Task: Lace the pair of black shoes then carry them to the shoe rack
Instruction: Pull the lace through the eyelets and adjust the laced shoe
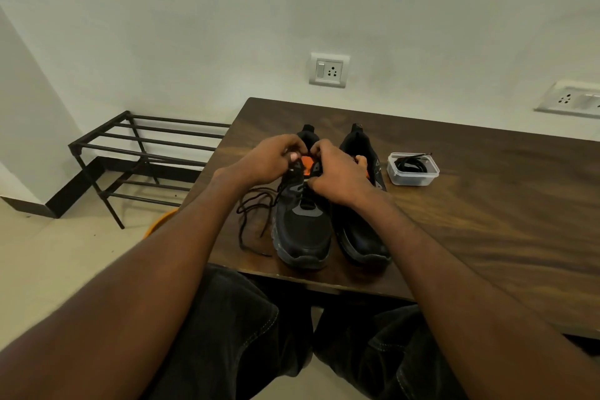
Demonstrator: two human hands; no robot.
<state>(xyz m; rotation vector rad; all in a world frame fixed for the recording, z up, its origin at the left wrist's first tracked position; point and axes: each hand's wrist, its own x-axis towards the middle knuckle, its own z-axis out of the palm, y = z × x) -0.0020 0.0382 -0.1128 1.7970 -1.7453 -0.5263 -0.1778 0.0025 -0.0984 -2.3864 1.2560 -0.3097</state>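
Observation:
Two black shoes stand side by side on the wooden table [470,204], toes toward me. Over the left shoe [303,230], my left hand [269,159] and my right hand [337,174] meet at its orange tongue. Each hand's fingers are curled at the eyelets, pinching the black lace [253,214]. The lace's loose ends trail in loops on the table left of that shoe. The right shoe [360,234] sits partly behind my right hand. A clear plastic tub [412,169] right of the shoes holds a second black lace.
A black metal shoe rack [139,153] stands on the floor left of the table, against the wall. Part of an orange object [159,221] shows under the table's left edge. Wall sockets [328,70] sit above the table. My knees are under the near edge.

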